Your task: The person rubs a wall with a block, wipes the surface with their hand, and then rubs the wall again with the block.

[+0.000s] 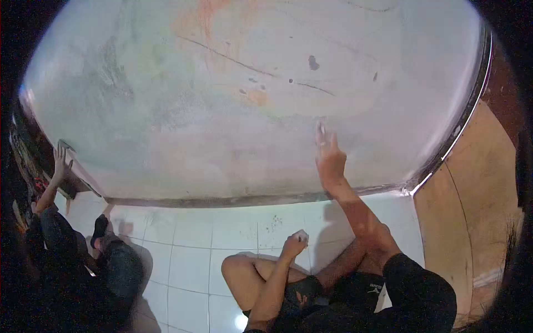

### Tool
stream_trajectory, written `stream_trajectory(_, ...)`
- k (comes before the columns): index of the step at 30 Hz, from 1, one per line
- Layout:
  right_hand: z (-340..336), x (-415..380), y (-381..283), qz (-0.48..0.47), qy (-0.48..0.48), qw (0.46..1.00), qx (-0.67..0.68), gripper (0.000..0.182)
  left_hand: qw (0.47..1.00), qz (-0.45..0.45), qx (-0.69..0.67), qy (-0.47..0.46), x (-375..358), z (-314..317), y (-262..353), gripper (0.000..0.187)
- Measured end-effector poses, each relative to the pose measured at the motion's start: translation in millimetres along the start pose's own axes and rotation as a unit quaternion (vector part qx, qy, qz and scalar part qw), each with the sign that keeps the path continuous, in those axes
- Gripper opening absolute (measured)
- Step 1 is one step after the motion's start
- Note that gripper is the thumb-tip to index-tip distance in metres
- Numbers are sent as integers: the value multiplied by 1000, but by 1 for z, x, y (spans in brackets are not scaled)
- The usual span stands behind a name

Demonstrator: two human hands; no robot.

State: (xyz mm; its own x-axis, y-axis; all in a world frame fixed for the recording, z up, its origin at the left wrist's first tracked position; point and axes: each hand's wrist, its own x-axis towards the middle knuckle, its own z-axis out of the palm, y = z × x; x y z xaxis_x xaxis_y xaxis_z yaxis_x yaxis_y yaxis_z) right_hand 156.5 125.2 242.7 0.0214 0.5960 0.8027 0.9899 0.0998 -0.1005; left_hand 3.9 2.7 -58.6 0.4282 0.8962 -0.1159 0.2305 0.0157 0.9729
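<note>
Greyish white and blotched, a wall [222, 155] rises directly ahead of a seated person [422, 286]. The right hand [331, 161] is the nearer one, up at its surface, fingers pointing upward; blur hides whether that grip pinches anything. Above it, a thin dark line [227, 57] has its long axis slanting down rightward. The left hand [291, 247], low over white floor tiles [191, 266], curls around a small pale lump [300, 235]. Far left, a co-worker's hand [61, 162] spreads beside the wall's edge.
</note>
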Motion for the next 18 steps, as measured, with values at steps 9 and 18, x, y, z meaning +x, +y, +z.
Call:
stream_trajectory(9,-2,-7,-3,15,15,999,28,73,996,19,82,-5,3,18,-20,28)
stream_trajectory(18,2,8,-2,-18,61,998,16,75,997,-16,68,-22,1,5,9,30)
